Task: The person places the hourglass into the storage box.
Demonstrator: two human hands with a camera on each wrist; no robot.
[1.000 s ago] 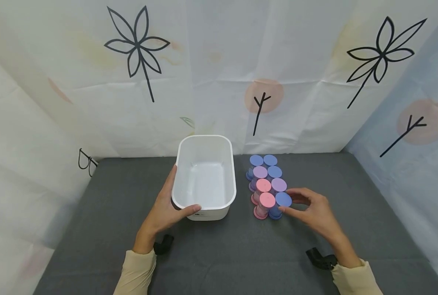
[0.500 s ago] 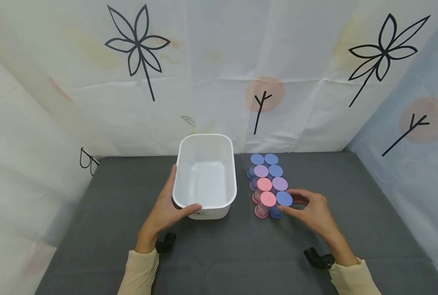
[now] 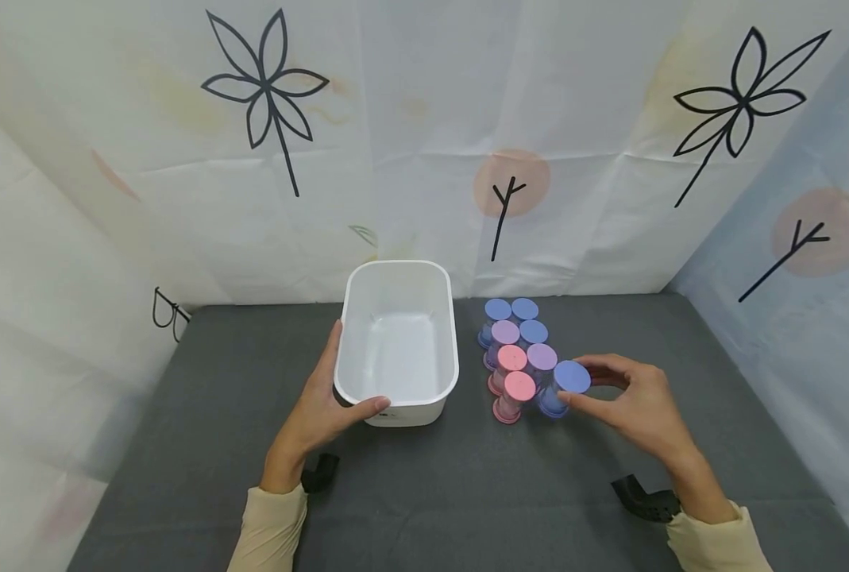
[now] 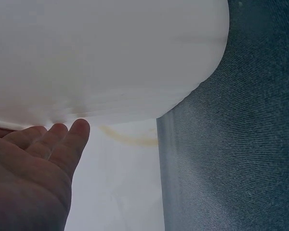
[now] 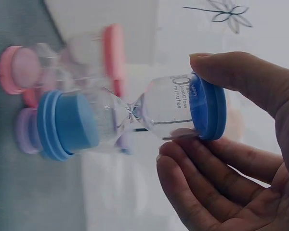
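In the head view, my right hand (image 3: 634, 401) pinches the top cap of a blue hourglass (image 3: 572, 376) between thumb and fingers. The right wrist view shows this blue hourglass (image 5: 77, 120) with its blue sand in the bottom bulb and "minutes" printed on the upper glass. It leans slightly, just right of a group of hourglasses with pink (image 3: 519, 387), purple (image 3: 542, 357) and blue (image 3: 534, 331) caps. My left hand (image 3: 324, 401) holds the near left corner of a white plastic bin (image 3: 438, 397), thumb on the front rim. Its fingers (image 4: 74, 144) lie against the outer wall.
A dark grey cloth (image 3: 424, 508) covers the table. White patterned fabric (image 3: 410, 159) hangs behind and at both sides. The grouped hourglasses stand in two columns to the right of the bin, running toward the back edge.
My right hand has drawn the near blue hourglass out of the group, to the right and slightly up. The left hand and the bin have stayed in place.
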